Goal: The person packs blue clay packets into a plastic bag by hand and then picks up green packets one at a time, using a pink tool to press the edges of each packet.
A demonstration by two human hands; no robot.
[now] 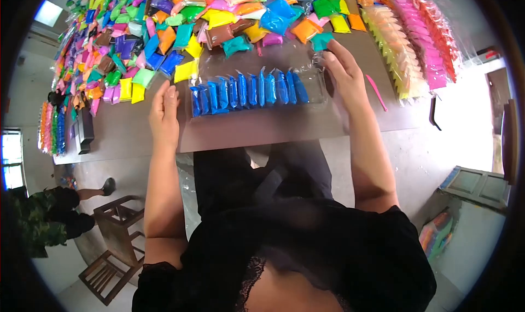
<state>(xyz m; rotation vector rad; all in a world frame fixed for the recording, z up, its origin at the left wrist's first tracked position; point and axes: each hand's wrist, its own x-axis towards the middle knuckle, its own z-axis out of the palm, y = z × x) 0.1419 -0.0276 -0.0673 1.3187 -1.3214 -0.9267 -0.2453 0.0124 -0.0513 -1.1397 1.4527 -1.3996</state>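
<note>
A row of blue packets [251,92] lies in a clear plastic tray [317,100] on the brown table. My left hand [164,112] rests just left of the tray, fingers extended, nothing visible in it. At the tray's upper right corner is my right hand [345,77], its fingers apart and curved inward. Its fingertips are close to a teal packet [321,41] and the clear plastic; whether they touch either is unclear.
Loose colourful packets [219,18] are heaped across the back and left of the table [240,132]. Bagged rows of yellow, pink and red packets [418,44] lie at right, near a pink stick [377,93]. A wooden chair [117,241] and a seated person [49,216] are at left.
</note>
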